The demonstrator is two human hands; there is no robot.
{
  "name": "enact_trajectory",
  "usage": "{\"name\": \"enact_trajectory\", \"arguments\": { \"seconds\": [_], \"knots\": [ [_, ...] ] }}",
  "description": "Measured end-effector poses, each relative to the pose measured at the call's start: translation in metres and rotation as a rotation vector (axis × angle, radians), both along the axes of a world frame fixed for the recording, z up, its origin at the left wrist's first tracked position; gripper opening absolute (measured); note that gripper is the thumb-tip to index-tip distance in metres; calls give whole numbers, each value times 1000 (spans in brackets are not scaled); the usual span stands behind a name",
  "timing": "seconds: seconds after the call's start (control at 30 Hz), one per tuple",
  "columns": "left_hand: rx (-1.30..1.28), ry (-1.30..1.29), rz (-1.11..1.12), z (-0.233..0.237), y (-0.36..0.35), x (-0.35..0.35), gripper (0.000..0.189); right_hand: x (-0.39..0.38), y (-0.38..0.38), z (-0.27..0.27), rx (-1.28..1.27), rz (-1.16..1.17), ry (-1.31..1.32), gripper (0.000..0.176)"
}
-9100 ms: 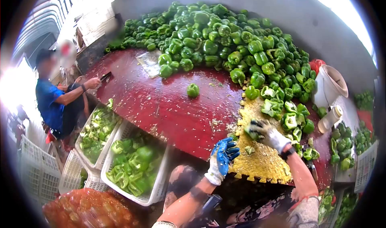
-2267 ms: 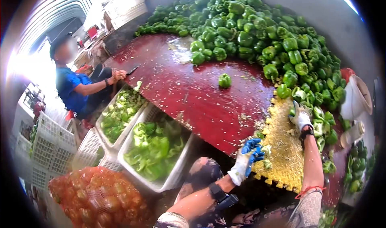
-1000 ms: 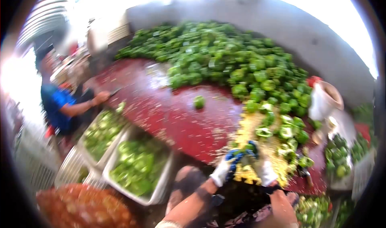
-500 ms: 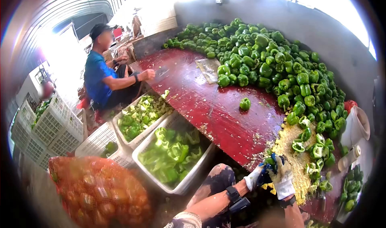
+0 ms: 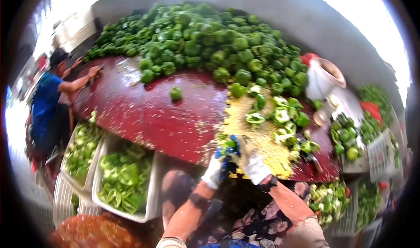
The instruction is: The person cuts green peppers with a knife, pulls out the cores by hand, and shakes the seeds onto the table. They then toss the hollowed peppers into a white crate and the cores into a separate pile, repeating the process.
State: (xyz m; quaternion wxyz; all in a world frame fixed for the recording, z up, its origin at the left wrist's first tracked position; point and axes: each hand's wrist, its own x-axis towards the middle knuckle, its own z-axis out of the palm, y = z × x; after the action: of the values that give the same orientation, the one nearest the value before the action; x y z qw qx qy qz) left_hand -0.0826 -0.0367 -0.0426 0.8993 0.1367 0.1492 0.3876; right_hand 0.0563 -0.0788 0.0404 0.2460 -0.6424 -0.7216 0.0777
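My left hand [image 5: 218, 167], in a white glove with a blue palm, is closed around a green bell pepper [image 5: 229, 146] above the near edge of the yellow mat. Right against it, my gloved right hand [image 5: 251, 158] has its fingers curled at the pepper's side; whatever they grip is hidden. Seed-like bits cover the yellow mat [image 5: 241, 117] under the hands. Cut and hollowed green peppers [image 5: 255, 117] lie just beyond, on the mat's right half. A single whole pepper [image 5: 176, 94] sits apart on the red tabletop [image 5: 144, 110].
A large heap of green peppers [image 5: 197, 40] lines the back wall. White crates [image 5: 151, 191] of cut peppers stand below the table's left edge, beside a red mesh sack [image 5: 94, 232]. A white bucket [image 5: 321, 79] and a knife-like tool [image 5: 316, 164] are at right. Another person [image 5: 48, 95] works at far left.
The view has swung right, bringing the right-hand crates and bucket further in. My hands stay together at the pepper. The other person's arms now reach over the table.
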Motion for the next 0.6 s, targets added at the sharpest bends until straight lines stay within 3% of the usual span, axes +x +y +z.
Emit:
{"name": "enact_trajectory", "arguments": {
  "seconds": [0.07, 0.13, 0.2, 0.23, 0.27, 0.3, 0.33, 0.37, 0.4, 0.47, 0.5, 0.6],
  "knots": [
    [279, 178, 13, 5, -2, -2, 25, 8, 6, -1, 20, 49, 63, 61],
    [46, -142, -90, -13, 9, 5, 26, 15, 7, -21, 32, -10, 157, 59],
    [142, 18, -68, -13, 5, 9, 28, 28, 10, -56, 221, -2, 72, 59],
    [195, 75, -53, -14, 4, 11, 29, 30, 7, -63, 167, -55, 106, 61],
    [247, 132, -36, -15, 2, 12, 30, 30, 7, -71, 116, 26, 590, 54],
    [345, 310, -10, 5, -6, 8, 37, 32, 7, -72, 99, -29, 673, 47],
    [270, 346, -13, 12, -8, 9, 49, 32, 8, -58, 82, -82, 756, 41],
    [284, 346, -4, 15, -8, 10, 53, 37, 0, -43, -41, -188, 601, 34],
    [301, 347, 6, 18, -9, 11, 57, 48, 17, -63, 45, -144, 1037, 30],
    [347, 276, 26, 31, -13, 14, 68, 67, 34, -67, -63, -364, 1471, 26],
    [364, 275, 30, 40, -15, 17, 69, 62, 27, -48, 20, -505, 1431, 22],
    [415, 256, -4, 47, -17, 28, 70, 70, 19, -24, 13, -542, 1409, 25]
  ]
}}
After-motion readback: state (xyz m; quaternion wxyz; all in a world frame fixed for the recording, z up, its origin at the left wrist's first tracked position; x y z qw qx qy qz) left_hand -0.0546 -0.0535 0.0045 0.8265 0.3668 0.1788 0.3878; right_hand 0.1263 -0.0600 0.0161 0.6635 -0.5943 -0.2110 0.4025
